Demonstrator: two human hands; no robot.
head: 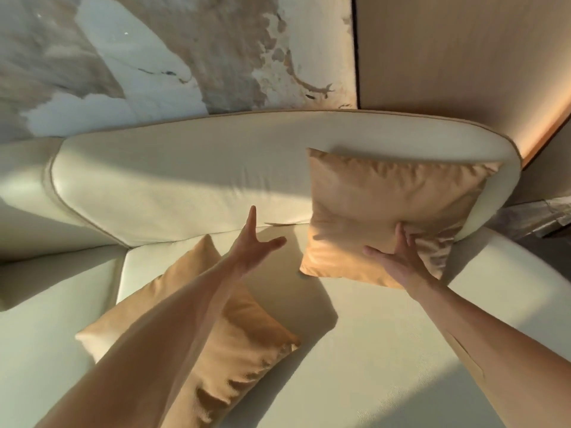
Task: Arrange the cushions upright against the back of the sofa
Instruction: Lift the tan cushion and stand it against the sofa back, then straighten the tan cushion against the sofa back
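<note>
A tan cushion [383,208] stands upright against the cream sofa back [185,180] at the right end. My right hand [398,261] presses on its lower right corner, fingers spread over the fabric. A second tan cushion [247,344] lies flat on the sofa seat [386,350] at the lower left, partly hidden under my left forearm. My left hand [251,242] hovers open above the seat, left of the upright cushion, touching nothing.
A marble-patterned wall panel [173,54] rises behind the sofa, with a beige wall [463,57] to its right. A second seat section [46,304] adjoins on the left. A glassy table edge [531,217] shows past the sofa's right end.
</note>
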